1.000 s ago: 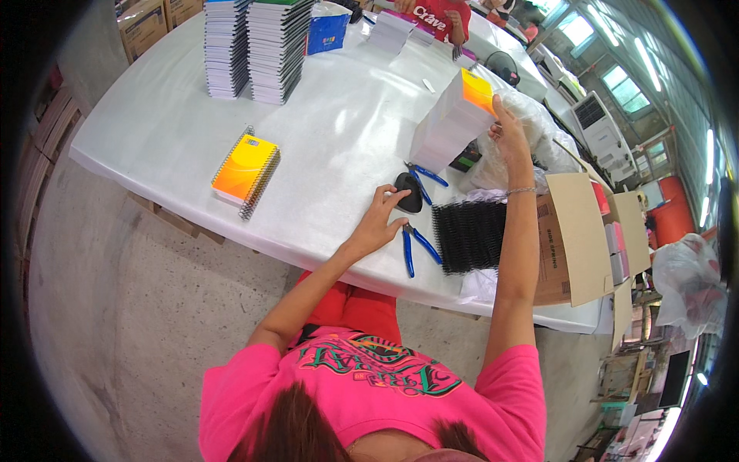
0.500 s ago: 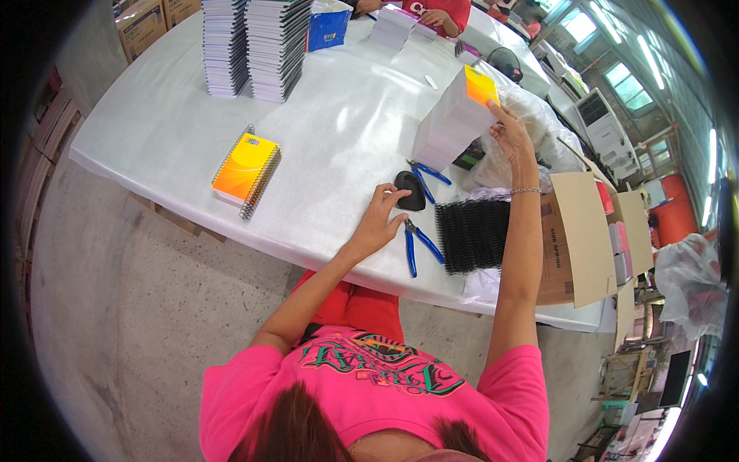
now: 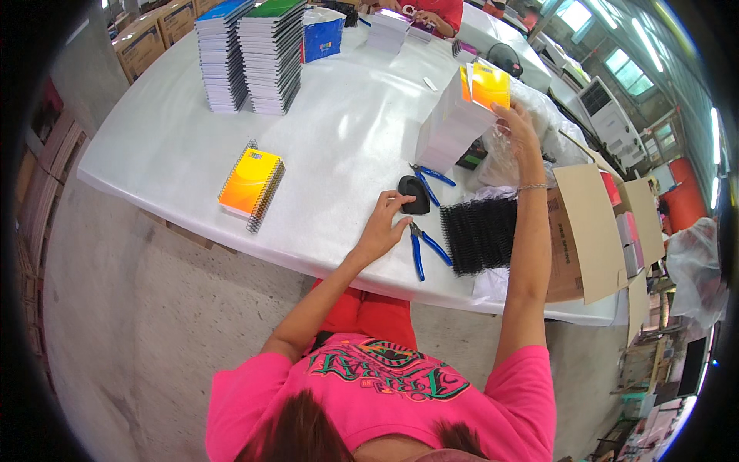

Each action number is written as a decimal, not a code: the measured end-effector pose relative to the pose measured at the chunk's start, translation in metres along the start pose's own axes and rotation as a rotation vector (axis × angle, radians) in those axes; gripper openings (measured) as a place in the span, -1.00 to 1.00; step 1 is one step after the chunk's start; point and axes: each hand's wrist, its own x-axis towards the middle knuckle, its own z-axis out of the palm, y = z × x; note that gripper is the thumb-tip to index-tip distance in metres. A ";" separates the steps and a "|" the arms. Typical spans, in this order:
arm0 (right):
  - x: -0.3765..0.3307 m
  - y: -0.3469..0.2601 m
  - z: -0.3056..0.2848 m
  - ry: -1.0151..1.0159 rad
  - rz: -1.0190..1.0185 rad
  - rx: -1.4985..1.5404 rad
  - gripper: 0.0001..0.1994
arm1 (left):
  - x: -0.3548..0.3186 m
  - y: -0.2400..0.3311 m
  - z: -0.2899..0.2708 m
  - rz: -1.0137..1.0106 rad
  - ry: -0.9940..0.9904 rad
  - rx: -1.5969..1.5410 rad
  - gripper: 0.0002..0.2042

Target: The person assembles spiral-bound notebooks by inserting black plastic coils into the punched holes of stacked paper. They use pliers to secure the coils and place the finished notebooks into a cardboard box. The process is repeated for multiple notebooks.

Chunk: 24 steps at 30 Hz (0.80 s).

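Head view: the left hand (image 3: 382, 225) lies near the worktop's (image 3: 339, 138) near edge, fingers loosely apart, fingertips touching a black pad (image 3: 416, 194), with blue pliers (image 3: 422, 248) just beside it. The right hand (image 3: 520, 132) is raised, fingers clamped on an orange-yellow cover (image 3: 488, 85) atop a white paper stack (image 3: 450, 131). Black coils (image 3: 481, 233) lie by the near edge; a spiral notebook (image 3: 251, 185) sits toward the left edge, notebook piles (image 3: 250, 54) at the far-left corner.

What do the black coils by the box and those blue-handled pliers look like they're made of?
The black coils look like thin plastic or coated wire, matte, with fine even loops; which of the two is unclear. The pliers by the left hand seem to be dark metal at the head with smooth blue plastic or rubber grips.
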 end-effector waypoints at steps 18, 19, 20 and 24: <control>-0.269 0.068 0.132 -0.184 -0.512 -0.468 -0.60 | -0.034 0.078 -0.057 0.222 -0.041 0.855 -0.43; -0.270 0.070 0.132 -0.200 -0.500 -0.435 -0.60 | -0.035 0.068 -0.056 0.159 -0.100 0.805 -0.42; -0.271 0.073 0.131 -0.213 -0.486 -0.404 -0.61 | -0.040 0.060 -0.056 0.142 -0.117 0.810 -0.45; -0.265 0.077 0.101 -0.165 -0.305 -0.139 -0.61 | -0.035 0.057 -0.056 0.122 -0.175 0.883 -0.55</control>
